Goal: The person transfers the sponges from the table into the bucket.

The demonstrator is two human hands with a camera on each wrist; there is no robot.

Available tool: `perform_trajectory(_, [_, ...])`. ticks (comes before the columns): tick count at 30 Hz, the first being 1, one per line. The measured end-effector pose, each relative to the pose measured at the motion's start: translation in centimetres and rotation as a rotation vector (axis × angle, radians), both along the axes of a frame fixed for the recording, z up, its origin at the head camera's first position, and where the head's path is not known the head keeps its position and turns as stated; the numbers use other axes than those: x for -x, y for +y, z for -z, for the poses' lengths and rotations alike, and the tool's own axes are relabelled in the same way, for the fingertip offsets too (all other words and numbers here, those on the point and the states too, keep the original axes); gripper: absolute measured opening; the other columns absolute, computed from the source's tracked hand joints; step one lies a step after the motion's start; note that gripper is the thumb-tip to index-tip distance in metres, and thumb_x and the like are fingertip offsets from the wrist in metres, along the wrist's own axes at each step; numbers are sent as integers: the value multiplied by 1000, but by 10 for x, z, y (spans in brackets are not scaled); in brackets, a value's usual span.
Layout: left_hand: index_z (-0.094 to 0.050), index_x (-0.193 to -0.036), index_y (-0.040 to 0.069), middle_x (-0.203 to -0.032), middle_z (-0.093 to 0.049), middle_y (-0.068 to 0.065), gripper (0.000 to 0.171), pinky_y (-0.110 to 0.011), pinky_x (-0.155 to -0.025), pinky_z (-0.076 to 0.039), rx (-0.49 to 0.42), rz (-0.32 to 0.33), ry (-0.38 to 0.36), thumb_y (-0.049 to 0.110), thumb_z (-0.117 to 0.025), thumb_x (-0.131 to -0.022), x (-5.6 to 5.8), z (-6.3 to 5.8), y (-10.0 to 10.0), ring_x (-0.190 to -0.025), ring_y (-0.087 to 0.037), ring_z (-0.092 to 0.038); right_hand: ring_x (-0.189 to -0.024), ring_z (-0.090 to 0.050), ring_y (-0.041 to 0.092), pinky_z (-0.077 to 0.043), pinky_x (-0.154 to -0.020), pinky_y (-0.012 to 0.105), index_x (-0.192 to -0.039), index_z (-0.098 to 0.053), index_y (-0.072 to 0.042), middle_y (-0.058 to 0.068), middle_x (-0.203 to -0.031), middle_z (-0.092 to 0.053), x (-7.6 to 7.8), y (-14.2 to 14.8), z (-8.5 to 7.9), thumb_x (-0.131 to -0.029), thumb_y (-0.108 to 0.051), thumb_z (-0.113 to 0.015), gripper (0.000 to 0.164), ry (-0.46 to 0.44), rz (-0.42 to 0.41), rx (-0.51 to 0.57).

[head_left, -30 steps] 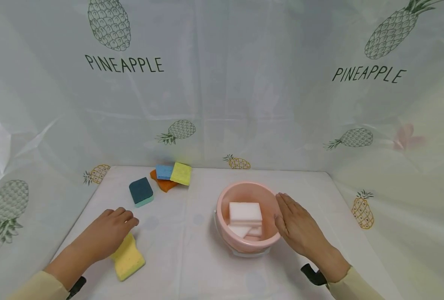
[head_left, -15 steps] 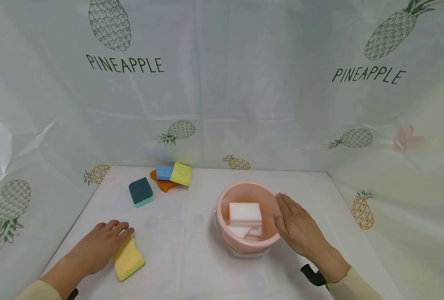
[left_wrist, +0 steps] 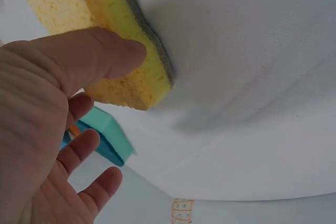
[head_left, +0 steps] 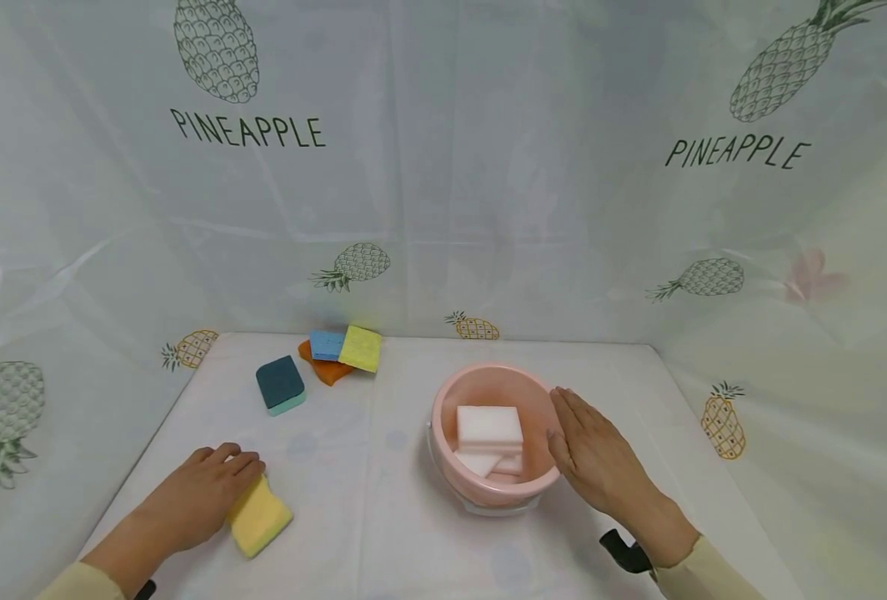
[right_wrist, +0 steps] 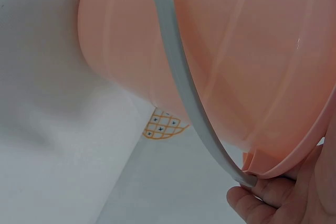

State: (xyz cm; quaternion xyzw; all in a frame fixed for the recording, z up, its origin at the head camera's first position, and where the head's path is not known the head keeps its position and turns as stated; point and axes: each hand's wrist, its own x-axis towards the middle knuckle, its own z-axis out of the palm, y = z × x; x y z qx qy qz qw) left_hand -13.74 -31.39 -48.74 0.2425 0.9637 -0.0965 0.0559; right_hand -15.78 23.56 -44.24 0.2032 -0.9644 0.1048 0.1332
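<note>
In the head view my left hand [head_left: 202, 498] holds a yellow sponge [head_left: 258, 521] at the lower left of the table. The left wrist view shows the thumb pressed on the face of this sponge [left_wrist: 58, 3], which has a grey scouring layer; the index finger is mostly hidden behind it and the other fingers are loosely bent. My right hand [head_left: 601, 454] grips the right side of a pink bucket [head_left: 451, 467], thumb inside the rim and fingers outside. The right wrist view has the fingers by the bucket's grey handle [right_wrist: 181, 72]. White sponges [head_left: 490, 427] lie in the bucket.
A dark green sponge [head_left: 280, 382] with a mint side lies beyond my left hand. At the table's back edge, a blue sponge [head_left: 327, 344], a lime-yellow sponge [head_left: 361, 348] and an orange piece [head_left: 329, 372] overlap. A pineapple-print sheet [head_left: 443, 167] hangs behind.
My left hand has come down toward me and taken hold of the yellow sponge, which has turned and shifted slightly. The right hand and the bucket have stayed put.
</note>
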Motion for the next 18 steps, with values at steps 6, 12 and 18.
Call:
perform_trajectory(6, [-67, -130, 9, -130, -68, -10, 60, -61, -102, -51, -17, -26, 43, 23, -92, -77, 4, 3, -4, -122, -35, -60, -149, -44, 44, -38, -118, 58, -154, -43, 11, 27, -160, -46, 0, 0, 0, -110, -25, -48, 57, 3, -2, 4])
perform_trajectory(12, [-64, -129, 6, -127, -67, -12, 69, -60, -100, -51, -14, -58, 102, 32, -93, -73, 12, 7, -3, -118, -35, -60, -148, -46, 44, -40, -117, 57, -153, -44, 11, 27, -159, -47, 0, 0, 2, -110, -25, -49, 56, 18, -11, 14])
perform_trajectory(18, [-60, -128, 4, -124, -65, -13, 67, -58, -99, -51, -13, -70, 183, 36, -88, -77, 21, 15, -1, -114, -35, -58, -147, -47, 43, -41, -116, 57, -152, -45, 11, 27, -157, -49, 0, 1, 3, -110, -24, -49, 55, 38, -23, 25])
